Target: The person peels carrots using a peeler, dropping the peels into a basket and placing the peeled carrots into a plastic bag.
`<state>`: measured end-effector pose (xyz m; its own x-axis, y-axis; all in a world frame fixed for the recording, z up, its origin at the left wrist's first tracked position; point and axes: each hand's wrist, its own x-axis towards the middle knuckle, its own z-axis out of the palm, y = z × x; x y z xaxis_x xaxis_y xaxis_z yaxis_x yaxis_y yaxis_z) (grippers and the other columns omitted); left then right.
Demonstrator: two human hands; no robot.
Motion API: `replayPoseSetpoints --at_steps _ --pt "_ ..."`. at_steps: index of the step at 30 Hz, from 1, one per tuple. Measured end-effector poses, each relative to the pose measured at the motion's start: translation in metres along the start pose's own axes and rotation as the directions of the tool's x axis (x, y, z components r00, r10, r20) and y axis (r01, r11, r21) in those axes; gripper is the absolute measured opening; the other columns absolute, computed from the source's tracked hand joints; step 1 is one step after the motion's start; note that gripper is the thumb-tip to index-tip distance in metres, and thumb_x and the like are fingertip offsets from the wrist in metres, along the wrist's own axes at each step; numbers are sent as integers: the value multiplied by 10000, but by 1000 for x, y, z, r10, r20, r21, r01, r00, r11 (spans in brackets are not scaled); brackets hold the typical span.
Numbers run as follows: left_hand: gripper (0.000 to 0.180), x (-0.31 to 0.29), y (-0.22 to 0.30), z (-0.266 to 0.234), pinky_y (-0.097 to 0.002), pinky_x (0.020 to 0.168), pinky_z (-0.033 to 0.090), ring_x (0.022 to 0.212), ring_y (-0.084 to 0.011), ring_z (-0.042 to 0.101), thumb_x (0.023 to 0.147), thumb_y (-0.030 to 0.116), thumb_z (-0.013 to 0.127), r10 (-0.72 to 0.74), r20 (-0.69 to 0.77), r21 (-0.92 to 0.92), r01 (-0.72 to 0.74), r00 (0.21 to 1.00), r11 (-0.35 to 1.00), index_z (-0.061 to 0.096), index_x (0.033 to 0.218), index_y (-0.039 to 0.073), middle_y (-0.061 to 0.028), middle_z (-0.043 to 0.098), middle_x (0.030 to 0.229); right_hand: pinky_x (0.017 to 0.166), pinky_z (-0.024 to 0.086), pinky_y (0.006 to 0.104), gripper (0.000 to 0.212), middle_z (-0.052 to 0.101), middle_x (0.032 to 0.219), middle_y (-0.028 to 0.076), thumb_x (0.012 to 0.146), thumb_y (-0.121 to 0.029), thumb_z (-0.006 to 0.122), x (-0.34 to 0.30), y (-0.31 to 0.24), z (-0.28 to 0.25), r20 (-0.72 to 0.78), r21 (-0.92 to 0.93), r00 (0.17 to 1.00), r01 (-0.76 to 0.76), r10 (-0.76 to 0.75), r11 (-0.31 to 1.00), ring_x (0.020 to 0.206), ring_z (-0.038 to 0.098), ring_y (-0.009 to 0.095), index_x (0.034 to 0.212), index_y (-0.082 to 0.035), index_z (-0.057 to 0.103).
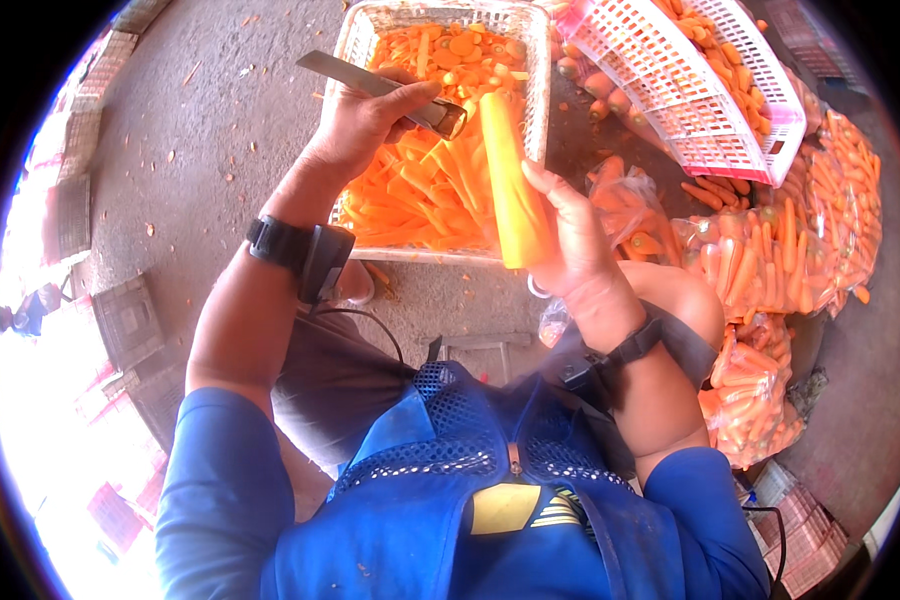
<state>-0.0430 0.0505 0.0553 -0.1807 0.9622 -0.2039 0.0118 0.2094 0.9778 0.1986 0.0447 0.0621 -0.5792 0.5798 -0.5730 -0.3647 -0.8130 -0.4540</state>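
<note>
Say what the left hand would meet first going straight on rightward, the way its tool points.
The left hand and its tool would likely meet the large carrot in the right hand first; depth is unclear.

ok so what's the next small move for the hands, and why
I'd probably lay the metal tool against the carrot and draw it along: the left hand holds the tool with one end close beside the carrot, the right hand grips the carrot's lower part, and the white crate of orange strips sits below.
</note>
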Motion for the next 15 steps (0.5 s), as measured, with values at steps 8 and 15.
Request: replayPoseSetpoints --at_steps 8,15 --pt "230 -15 18 10 -208 490 367 535 -52 469 898 263 673 -22 185 -165 53 982 985 669 844 39 -12 605 663 759 548 373 380 636 979 74 953 -370 562 5 -1 -10 139 124 988 -87 69 989 862 643 199 1164 -54 562" --pt "198 -47 38 44 -192 501 422 576 -67 580 876 221 710 8 245 -164 33 970 986 674 863 27 -39 679 737 742 518 346 378 659 1047 75 978 -372 506 5 1 3 145 127 989 -48 29 991 906 636 196 1194 -70 575"
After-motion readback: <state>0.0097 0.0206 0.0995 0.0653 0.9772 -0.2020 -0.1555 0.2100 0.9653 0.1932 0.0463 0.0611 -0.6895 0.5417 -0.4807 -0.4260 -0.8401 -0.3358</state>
